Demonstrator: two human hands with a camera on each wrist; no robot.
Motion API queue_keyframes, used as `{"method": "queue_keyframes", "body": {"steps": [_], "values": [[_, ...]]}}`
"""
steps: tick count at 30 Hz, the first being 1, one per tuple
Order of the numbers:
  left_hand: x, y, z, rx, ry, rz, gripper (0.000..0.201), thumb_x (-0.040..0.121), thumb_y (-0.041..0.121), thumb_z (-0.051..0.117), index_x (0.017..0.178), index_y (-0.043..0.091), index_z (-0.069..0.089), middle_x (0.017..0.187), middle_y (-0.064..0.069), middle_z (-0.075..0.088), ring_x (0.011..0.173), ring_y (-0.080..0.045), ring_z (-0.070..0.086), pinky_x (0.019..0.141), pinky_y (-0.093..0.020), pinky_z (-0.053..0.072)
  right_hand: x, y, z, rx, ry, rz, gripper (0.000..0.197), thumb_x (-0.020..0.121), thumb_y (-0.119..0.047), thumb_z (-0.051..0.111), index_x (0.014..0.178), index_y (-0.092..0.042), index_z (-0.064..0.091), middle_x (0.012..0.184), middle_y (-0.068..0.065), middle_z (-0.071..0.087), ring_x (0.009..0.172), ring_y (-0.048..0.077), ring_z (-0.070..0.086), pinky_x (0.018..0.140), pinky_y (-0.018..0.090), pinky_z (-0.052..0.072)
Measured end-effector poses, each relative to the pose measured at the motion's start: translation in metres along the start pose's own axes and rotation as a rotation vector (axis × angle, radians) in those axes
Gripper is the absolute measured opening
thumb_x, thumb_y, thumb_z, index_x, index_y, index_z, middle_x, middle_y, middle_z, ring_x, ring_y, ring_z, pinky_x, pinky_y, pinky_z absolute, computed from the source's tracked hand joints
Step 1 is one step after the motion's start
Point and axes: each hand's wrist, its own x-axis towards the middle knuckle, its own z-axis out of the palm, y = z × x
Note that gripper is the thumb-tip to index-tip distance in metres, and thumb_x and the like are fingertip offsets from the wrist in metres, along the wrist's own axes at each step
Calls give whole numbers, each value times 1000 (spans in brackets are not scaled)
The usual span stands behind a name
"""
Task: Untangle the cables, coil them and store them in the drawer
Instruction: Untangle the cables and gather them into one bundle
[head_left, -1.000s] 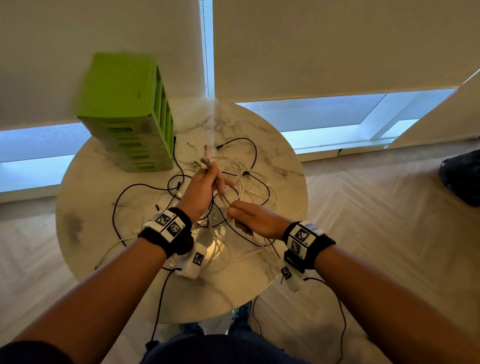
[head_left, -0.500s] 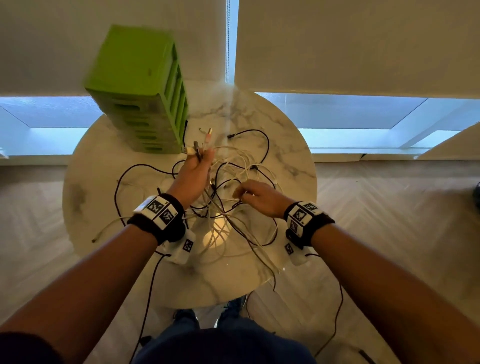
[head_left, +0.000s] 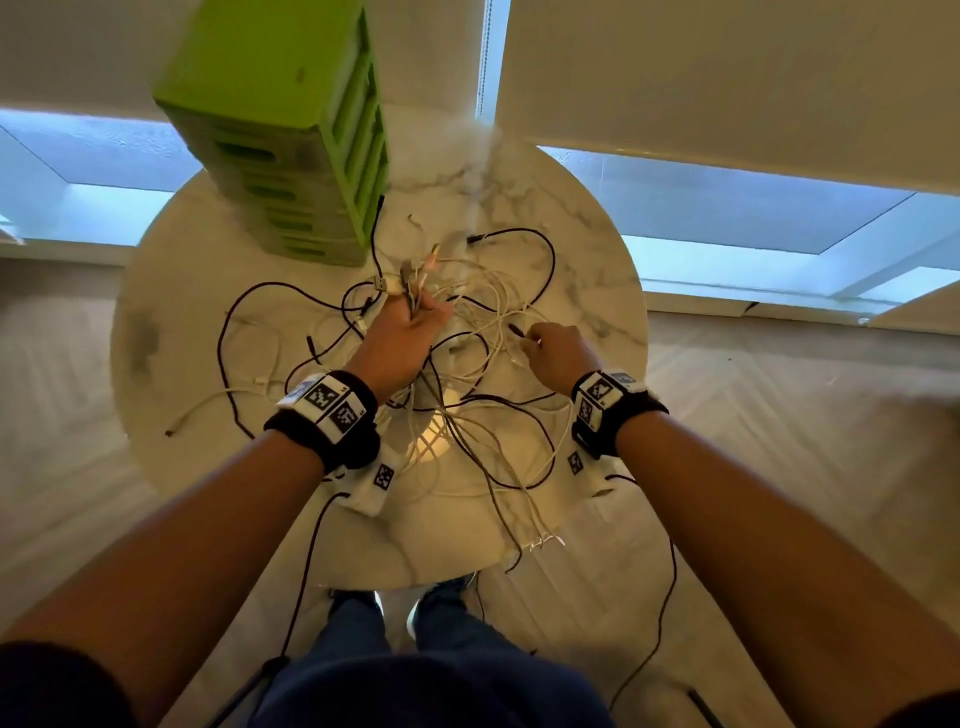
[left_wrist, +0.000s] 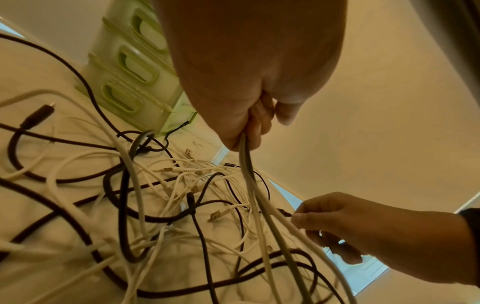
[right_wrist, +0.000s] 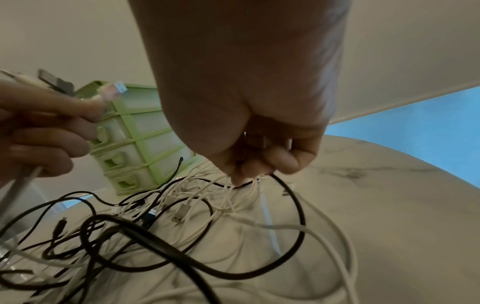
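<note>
Total spaghetti here: the cables sit in a black-and-white tangle on the round marble table, just in front of the green drawer unit. The left hand has its fingers curled around a bunch of cable ends, plugs poking up toward the drawers. The right hand, on the pile's far side from the drawers, pinches a thin black cable.

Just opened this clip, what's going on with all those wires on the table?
A person stands over a round marble table sorting a tangle of black and white cables. The left hand grips a bundle of cable ends, plugs sticking up. The right hand pinches a black cable in the pile. Nothing is coiled yet; the green drawer unit stands at the far edge, its drawers closed.
</note>
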Motion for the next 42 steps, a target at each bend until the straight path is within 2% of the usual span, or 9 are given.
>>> {"method": "queue_keyframes", "body": {"steps": [2,7,11,16,23,30,34,38,42], "values": [[5,-3,0,38,-4,-5,41,98,35,65,123,5,54,72,10,43,63,-9,46,80,-38,46,-7,4,-6,9,97,-4,24,97,-35,51,89,-15,60,91,12,66,82,33,62,68,31,45],[9,7,6,70,-26,-57,23,98,23,63,117,14,53,82,5,49,68,-9,48,69,-30,42,-29,-7,-19,348,275,-291,10,99,-22,55,95,-14,59,74,4,64,64,21,55,65,43,51],[8,21,7,-18,-109,-5,7,96,25,57,99,20,53,75,7,48,65,-10,45,65,-30,39,-45,-38,-22,426,248,-452,12,100,-20,59,108,-13,66,81,-2,72,65,7,65,65,26,57],[0,38,1,-99,-181,38,16,106,28,55,94,18,58,53,21,54,51,6,50,55,-11,40,-51,-66,-14,399,293,-515,10,97,-21,65,98,-13,69,82,-6,73,68,-9,61,67,8,44],[6,32,-22,-112,-114,5,49,103,61,42,89,21,65,66,4,44,63,-17,42,66,-37,39,-64,-82,-11,338,174,-505,20,104,-24,56,98,-11,70,86,-2,74,69,-10,58,67,4,38],[13,52,-43,-451,-31,-46,41,111,45,32,78,21,38,64,6,28,51,-9,38,54,-26,42,-69,-70,21,338,-198,-391,13,105,-21,51,104,-23,64,83,-14,62,57,-2,54,62,22,52],[6,66,-61,-499,-99,-21,43,109,45,38,72,24,32,57,10,23,48,-8,20,42,-22,22,-68,-66,15,356,-166,-338,10,103,-20,56,102,-18,65,91,-9,66,62,-4,56,65,23,48],[2,69,-78,-371,-136,16,31,98,35,66,84,23,42,60,8,32,48,-8,29,41,-21,28,-64,-68,12,90,-148,-315,26,106,-38,44,102,-17,59,97,0,71,83,13,63,78,33,48],[4,54,-86,-161,-197,-17,29,92,41,75,92,23,52,58,12,35,47,-9,30,43,-25,28,-64,-91,4,190,86,-315,25,108,-34,37,100,-15,52,92,-4,72,76,11,60,72,28,42]]}}
